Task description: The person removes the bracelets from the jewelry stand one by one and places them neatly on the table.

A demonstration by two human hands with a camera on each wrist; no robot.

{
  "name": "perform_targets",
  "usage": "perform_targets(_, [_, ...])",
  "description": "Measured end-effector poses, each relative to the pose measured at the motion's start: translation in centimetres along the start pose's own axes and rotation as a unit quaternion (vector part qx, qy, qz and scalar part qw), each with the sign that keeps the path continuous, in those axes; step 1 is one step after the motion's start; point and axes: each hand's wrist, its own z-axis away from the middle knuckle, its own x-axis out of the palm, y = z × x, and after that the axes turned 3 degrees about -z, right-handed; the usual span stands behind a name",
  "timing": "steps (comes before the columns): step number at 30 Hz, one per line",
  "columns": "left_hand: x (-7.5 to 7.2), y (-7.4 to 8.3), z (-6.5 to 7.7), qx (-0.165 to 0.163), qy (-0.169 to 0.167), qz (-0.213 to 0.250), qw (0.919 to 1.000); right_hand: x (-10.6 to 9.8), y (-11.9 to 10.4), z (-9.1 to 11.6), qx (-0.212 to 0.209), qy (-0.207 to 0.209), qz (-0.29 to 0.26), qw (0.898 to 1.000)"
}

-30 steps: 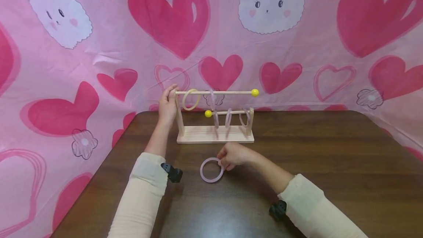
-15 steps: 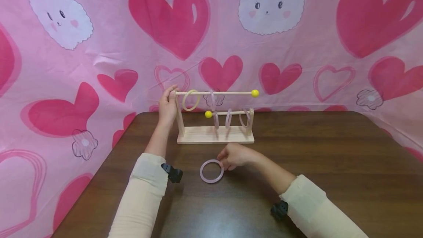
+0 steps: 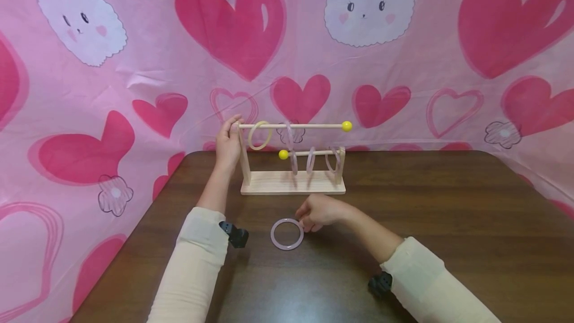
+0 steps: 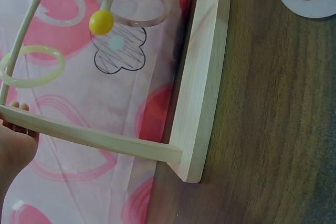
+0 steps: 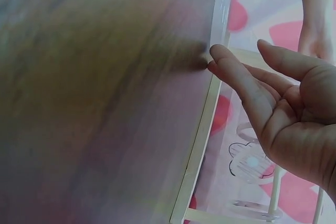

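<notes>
A pale purple bangle [image 3: 287, 234] lies on the dark table in front of a wooden bangle stand [image 3: 293, 183]. My right hand [image 3: 324, 211] is at the bangle's right edge. In the right wrist view, its fingertips touch the tabletop beside the bangle [image 5: 221, 9], the thumb held apart from them. My left hand [image 3: 228, 146] grips the top of the stand's tall left post [image 4: 94, 134], fingers behind it. A yellow bangle [image 3: 260, 136] and a pale purple one [image 3: 289, 136] hang on the upper rod. Several purple bangles [image 3: 310, 161] hang on the lower rod.
Yellow balls cap the upper rod [image 3: 347, 126] at its right end and the lower rod [image 3: 283, 154] at its left. Behind the table [image 3: 448, 223] hangs a pink cloth [image 3: 305, 59] with hearts and rabbits. Each cuff carries a black wrist camera [image 3: 380, 284].
The purple bangle has tipped down from a slight tilt to flat on the table beside my right fingers. My left hand and the stand have stayed in place.
</notes>
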Motion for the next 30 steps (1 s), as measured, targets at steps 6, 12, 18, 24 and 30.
perform_targets(6, [0.0,0.0,0.0,0.004,-0.001,0.001,1.0,-0.2,-0.4,0.0,0.003,0.026,0.028,0.999])
perform_targets(12, [-0.1,0.1,0.0,-0.001,-0.005,-0.002,1.0,-0.8,-0.7,-0.2,-0.011,0.09,0.028,0.995])
perform_targets(18, [-0.1,0.1,0.0,-0.005,-0.005,-0.007,1.0,-1.6,-1.0,-0.4,-0.082,0.176,0.025,0.981])
perform_targets(24, [-0.1,0.0,0.0,-0.007,-0.005,-0.009,0.9999,-2.2,-1.7,-0.6,-0.124,0.281,0.005,0.951])
perform_targets(30, [-0.1,0.1,0.1,-0.002,-0.004,-0.007,1.0,-2.8,-2.2,-1.0,-0.157,0.352,-0.001,0.923])
